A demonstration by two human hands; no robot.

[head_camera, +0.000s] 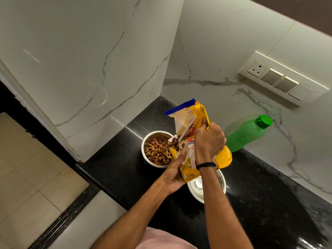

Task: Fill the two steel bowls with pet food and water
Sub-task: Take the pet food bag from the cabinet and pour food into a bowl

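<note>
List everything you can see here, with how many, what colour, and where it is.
Bowl with kibble: one, steel, on the black counter, far bowl.
Second bowl: one, steel, nearer, no food visible.
Pet food bag: one, yellow, tilted over the kibble bowl, pouring.
Bottle: one, green, capped, by the right wall.
Switch panel: one, cream, right wall.
Wristband: one, black, right wrist.
Hands: left hand under the bag, right hand gripping its top.

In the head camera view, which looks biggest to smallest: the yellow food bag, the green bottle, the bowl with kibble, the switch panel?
1. Switch panel
2. Yellow food bag
3. Green bottle
4. Bowl with kibble, partly hidden, so close to the bottle; unsure.
</note>
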